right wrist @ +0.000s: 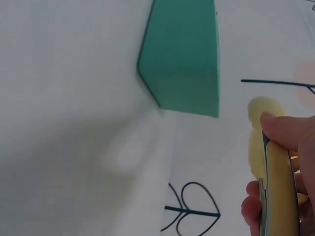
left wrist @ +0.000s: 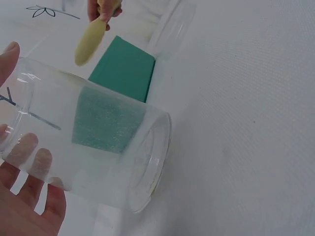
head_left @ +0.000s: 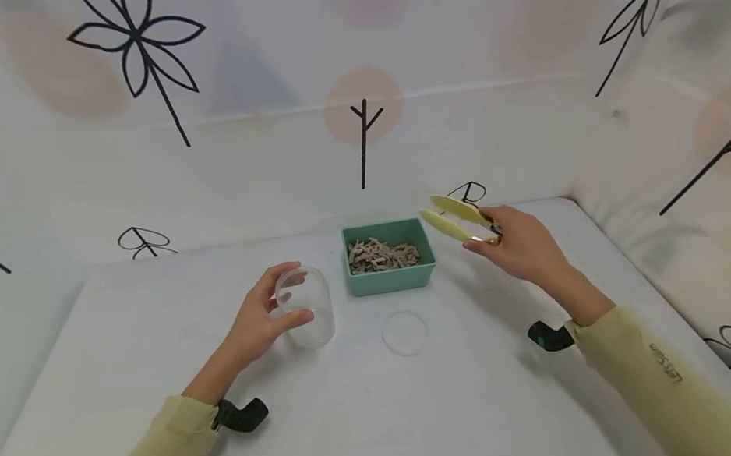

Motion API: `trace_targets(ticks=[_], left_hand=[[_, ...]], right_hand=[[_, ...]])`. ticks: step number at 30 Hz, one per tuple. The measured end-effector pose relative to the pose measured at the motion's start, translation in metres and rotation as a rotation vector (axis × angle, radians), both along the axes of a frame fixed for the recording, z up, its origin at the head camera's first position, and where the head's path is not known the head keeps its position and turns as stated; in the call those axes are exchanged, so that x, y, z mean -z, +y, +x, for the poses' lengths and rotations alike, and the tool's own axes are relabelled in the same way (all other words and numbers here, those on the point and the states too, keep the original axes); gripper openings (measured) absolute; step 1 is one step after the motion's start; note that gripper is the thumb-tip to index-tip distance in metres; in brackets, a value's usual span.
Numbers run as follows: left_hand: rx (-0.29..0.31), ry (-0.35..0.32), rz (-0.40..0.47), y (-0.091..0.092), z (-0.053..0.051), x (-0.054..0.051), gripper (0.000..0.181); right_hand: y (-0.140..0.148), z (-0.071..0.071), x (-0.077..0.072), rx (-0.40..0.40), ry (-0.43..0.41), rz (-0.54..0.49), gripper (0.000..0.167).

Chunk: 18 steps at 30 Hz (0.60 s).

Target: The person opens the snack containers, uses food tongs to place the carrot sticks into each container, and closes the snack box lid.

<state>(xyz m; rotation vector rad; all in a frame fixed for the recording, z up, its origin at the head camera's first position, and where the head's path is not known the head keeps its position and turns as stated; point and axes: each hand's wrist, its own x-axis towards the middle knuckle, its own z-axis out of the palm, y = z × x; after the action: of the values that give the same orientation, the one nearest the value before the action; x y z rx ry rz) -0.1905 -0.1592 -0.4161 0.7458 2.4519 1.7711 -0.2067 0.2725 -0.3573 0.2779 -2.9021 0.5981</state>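
My left hand (head_left: 264,316) grips a clear plastic jar (head_left: 314,322), fingers round one side and thumb on the other. The left wrist view shows the jar (left wrist: 98,132) see-through, with nothing visible inside. My right hand (head_left: 518,243) holds yellow-tipped tongs (head_left: 452,219), their two tips apart, just right of and above a green box (head_left: 393,280). In the right wrist view the thumb presses the tongs' yellow handle (right wrist: 281,187). Many small greyish-brown pieces (head_left: 384,255) lie in the box. A clear round lid (head_left: 405,333) lies flat on the table in front of it.
The white-covered table (head_left: 382,430) runs back to a patterned cloth wall (head_left: 272,171) close behind the box. Another stretch of printed cloth (head_left: 724,206) rises along the right edge. Dark wrist cameras (head_left: 243,416) stick out below both forearms.
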Motion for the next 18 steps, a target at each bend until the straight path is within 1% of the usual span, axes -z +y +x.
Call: trace_targets(ticks=[5, 11, 14, 18], left_hand=[[-0.012, -0.015, -0.020, 0.001, 0.001, -0.002, 0.071], [-0.009, -0.016, -0.013, 0.002, 0.002, -0.005, 0.077], [-0.010, -0.026, 0.006, 0.002, 0.001, -0.005, 0.078], [-0.007, -0.032, 0.038, 0.004, 0.000, -0.006, 0.075]], right_hand=[[-0.015, -0.006, -0.011, -0.077, -0.033, 0.127, 0.081], [-0.032, -0.012, -0.019, -0.191, -0.065, 0.260, 0.075], [-0.040, -0.016, -0.024, -0.246, -0.088, 0.297, 0.074], [-0.050, -0.024, -0.031, -0.310, -0.108, 0.313, 0.073]])
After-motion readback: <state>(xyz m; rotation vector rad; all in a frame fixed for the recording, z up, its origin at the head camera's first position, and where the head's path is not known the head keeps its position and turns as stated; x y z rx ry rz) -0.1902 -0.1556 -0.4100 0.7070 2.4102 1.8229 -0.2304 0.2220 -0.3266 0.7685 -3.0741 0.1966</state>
